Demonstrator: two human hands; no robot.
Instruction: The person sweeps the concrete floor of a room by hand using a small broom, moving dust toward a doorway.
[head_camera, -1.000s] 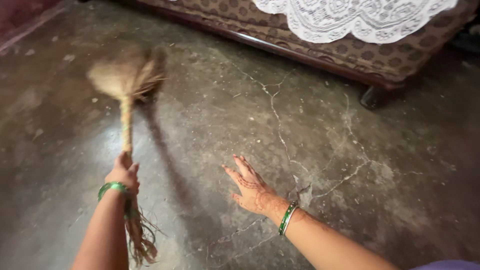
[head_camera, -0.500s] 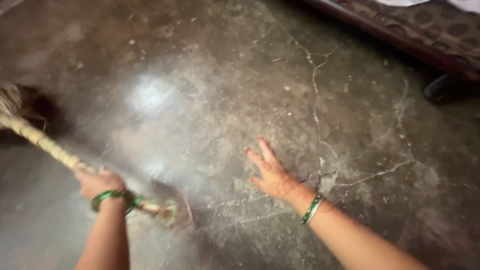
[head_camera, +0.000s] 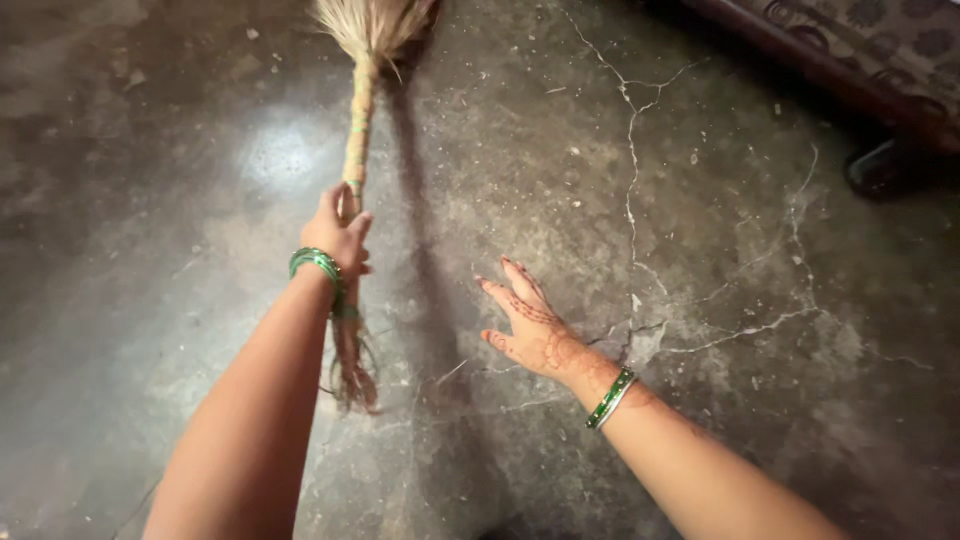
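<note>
Cracked grey concrete floor (head_camera: 700, 250), dusty, pale glare patch at upper left. Left hand (head_camera: 338, 232): fingers clamped round bound handle of grass broom (head_camera: 358, 130), green bangles (head_camera: 318, 264) at wrist. Broom head up at top edge, on floor; frayed tail end trailing below wrist. Right hand (head_camera: 530, 325): fingers spread apart, empty, palm down over floor, henna-patterned, green bangle (head_camera: 611, 398) at wrist. Patterned sofa edge (head_camera: 860, 60) upper right, dark foot beneath.

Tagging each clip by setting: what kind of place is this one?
Most likely a room in a home. A cracked, dusty concrete floor runs up to a patterned sofa on a dark wooden base at the top right, and the left hand holds a grass broom over it.
</note>
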